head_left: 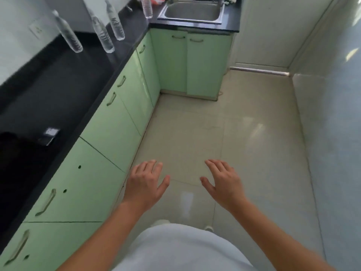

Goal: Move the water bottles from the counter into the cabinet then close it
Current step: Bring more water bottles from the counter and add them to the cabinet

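While bottles (68,34) stand on counter (58,85) | left hand (145,184), right hand (224,182): grip wide | writing blurred

left hand (145,184): flat, fingers spread | right hand (224,181): flat, fingers spread

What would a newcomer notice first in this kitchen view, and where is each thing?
The left hand and right hand hover open and empty over the pale floor, bottom centre. Mint-green cabinets, all shut, line the left under a black counter, where four clear water bottles stand at the far end towards the steel sink.
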{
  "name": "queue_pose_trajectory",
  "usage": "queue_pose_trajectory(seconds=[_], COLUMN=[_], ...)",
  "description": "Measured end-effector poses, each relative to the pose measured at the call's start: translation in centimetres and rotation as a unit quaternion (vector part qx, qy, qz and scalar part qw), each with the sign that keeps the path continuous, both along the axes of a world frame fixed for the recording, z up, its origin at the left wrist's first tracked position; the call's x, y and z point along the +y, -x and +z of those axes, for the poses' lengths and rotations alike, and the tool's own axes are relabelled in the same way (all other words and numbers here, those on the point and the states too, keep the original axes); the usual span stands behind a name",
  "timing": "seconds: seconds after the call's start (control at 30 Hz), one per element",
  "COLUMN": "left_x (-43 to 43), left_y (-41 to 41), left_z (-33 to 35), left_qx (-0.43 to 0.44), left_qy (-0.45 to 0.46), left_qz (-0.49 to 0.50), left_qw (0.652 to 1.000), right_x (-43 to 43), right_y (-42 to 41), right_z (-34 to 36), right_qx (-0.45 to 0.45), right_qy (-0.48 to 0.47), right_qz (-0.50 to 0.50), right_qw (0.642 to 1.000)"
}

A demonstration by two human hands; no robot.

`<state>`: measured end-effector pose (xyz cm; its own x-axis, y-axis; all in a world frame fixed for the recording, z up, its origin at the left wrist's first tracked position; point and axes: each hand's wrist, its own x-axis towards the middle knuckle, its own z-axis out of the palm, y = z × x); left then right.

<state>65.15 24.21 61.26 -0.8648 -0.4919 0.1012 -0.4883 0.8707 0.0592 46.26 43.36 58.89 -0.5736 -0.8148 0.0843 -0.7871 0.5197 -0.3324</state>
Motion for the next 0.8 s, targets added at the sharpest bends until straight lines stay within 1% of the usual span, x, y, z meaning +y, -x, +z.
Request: queue_pose_trajectory(seconds=[0.13,0.3,0.43,0.67,0.8], left_x=[-4.5,-11.9,-18.0,-26.3,-30.1], left_y=[-0.3,2.6,7.5,18.9,24.8], left_z=[0.5,-0.2,-0.3,0.9,0.9], left_qx=[-0.012,-0.015,-0.002,0.003,0.016], left_qy=[0.007,-0.010,-0.023,-0.009,-0.009], left_qz=[0.082,0.134,0.106,-0.003,-0.032], left_qw=[0.997,0.991,0.994,1.000,0.999], right_x=[-9.1,-18.7,-23.2,-25.9,-28.4], right_y=[2.7,6.0,9.6,17.1,21.9], right_z=[1.0,1.0,1.0,1.9,1.7], right_qx=[0.013,0.018,0.012,0.015,0.018], right_qy=[0.006,0.006,0.012,0.018,0.010], right_qz=[0.101,0.152,0.116,0.002,-0.026], right_qw=[0.995,0.988,0.993,1.000,0.999])
